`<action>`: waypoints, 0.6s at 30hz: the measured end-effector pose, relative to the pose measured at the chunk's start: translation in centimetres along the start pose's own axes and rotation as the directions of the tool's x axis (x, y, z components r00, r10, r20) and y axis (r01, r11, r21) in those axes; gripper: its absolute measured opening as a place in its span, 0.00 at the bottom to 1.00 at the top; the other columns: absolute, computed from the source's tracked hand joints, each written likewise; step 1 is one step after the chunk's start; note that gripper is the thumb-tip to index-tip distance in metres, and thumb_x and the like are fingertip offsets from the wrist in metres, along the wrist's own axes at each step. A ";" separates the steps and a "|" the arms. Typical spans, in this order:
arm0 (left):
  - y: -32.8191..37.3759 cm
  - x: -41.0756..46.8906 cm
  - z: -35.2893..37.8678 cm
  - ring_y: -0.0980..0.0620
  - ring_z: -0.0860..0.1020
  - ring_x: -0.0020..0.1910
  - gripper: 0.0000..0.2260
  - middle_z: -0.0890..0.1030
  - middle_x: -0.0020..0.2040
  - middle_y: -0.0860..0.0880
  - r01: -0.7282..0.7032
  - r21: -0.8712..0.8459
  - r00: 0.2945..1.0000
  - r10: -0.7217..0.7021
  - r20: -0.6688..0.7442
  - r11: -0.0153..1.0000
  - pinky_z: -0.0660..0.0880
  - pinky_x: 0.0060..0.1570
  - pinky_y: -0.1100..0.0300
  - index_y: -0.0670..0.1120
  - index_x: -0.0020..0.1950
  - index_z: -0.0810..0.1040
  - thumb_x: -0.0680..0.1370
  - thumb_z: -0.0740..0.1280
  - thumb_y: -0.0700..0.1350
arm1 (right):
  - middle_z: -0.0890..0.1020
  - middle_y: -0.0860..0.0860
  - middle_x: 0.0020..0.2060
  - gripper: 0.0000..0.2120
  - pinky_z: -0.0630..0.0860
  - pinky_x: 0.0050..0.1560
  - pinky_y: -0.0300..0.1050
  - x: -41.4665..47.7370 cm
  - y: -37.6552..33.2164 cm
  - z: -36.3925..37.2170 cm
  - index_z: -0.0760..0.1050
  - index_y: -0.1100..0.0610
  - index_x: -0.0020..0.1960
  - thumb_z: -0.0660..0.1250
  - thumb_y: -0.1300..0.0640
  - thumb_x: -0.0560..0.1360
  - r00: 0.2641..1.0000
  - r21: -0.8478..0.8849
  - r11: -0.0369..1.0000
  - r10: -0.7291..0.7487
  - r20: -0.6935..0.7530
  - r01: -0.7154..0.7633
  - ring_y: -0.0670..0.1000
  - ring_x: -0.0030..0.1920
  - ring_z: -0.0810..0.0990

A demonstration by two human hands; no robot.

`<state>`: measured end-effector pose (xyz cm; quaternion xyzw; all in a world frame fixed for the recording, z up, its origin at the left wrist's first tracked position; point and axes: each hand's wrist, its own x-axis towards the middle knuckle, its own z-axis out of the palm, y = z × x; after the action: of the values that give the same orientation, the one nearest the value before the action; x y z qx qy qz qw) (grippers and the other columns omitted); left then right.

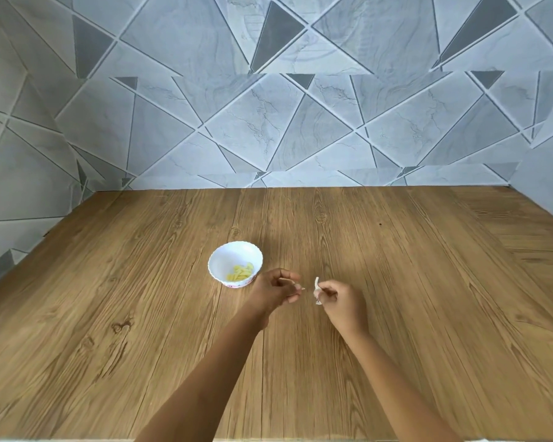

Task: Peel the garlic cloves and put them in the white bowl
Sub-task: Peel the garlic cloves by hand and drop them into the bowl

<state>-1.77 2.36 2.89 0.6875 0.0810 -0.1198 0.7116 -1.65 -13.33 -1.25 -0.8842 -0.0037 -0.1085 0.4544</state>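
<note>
Right grip (340, 301): pinched the garlic clove (317, 290), long axis roughly upright, papery skin on it by the looks of it.
Left grip (276, 290): fingers curled just left of the clove, couldn't tell if they held anything.
White bowl (227, 260): further left on the surface, closer to the left grip, peeled cloves (241, 272) inside.

Likely a home: wooden table (412, 282), patterned wallpaper (269, 129).
</note>
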 end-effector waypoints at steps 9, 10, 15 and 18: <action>-0.8 -2.5 -2.2 0.55 0.77 0.35 0.04 0.81 0.36 0.49 -0.013 0.111 0.999 0.017 -0.036 0.994 0.76 0.39 0.65 0.39 0.48 0.81 0.74 0.70 0.35 | 0.80 0.54 0.45 0.10 0.71 0.39 0.41 -1.0 0.2 0.5 0.80 0.60 0.55 0.69 0.60 0.74 0.989 -0.233 0.966 -0.130 -0.077 0.108 0.54 0.42 0.79; -0.9 -3.0 -2.4 0.57 0.77 0.34 0.05 0.81 0.35 0.50 -0.012 0.102 0.999 0.017 -0.048 0.995 0.75 0.37 0.66 0.39 0.49 0.81 0.74 0.70 0.35 | 0.80 0.54 0.44 0.11 0.71 0.38 0.41 -1.7 0.0 0.4 0.80 0.60 0.55 0.70 0.62 0.73 0.978 -0.234 0.960 -0.181 -0.104 0.153 0.54 0.42 0.80; -1.9 -5.7 -3.7 0.51 0.79 0.39 0.04 0.82 0.41 0.43 -0.021 0.220 0.996 0.040 -0.082 0.975 0.79 0.45 0.59 0.39 0.48 0.81 0.74 0.70 0.35 | 0.81 0.52 0.49 0.14 0.80 0.43 0.46 -7.1 -0.8 1.7 0.78 0.59 0.57 0.62 0.54 0.76 0.939 -0.197 0.924 -0.342 -0.042 0.328 0.52 0.47 0.81; -2.7 -6.7 -4.5 0.48 0.81 0.38 0.03 0.82 0.42 0.39 -0.013 0.340 0.994 0.049 -0.098 0.940 0.80 0.43 0.59 0.38 0.46 0.82 0.73 0.71 0.34 | 0.80 0.54 0.57 0.22 0.78 0.55 0.51 -9.1 -0.7 2.8 0.75 0.60 0.63 0.54 0.49 0.77 0.933 -0.281 0.890 -0.340 0.119 0.360 0.55 0.56 0.80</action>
<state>-8.79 7.18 1.97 0.8061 0.0858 -0.0845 0.5794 -10.05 -9.87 -4.00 -0.9305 -0.1615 -0.1583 0.2882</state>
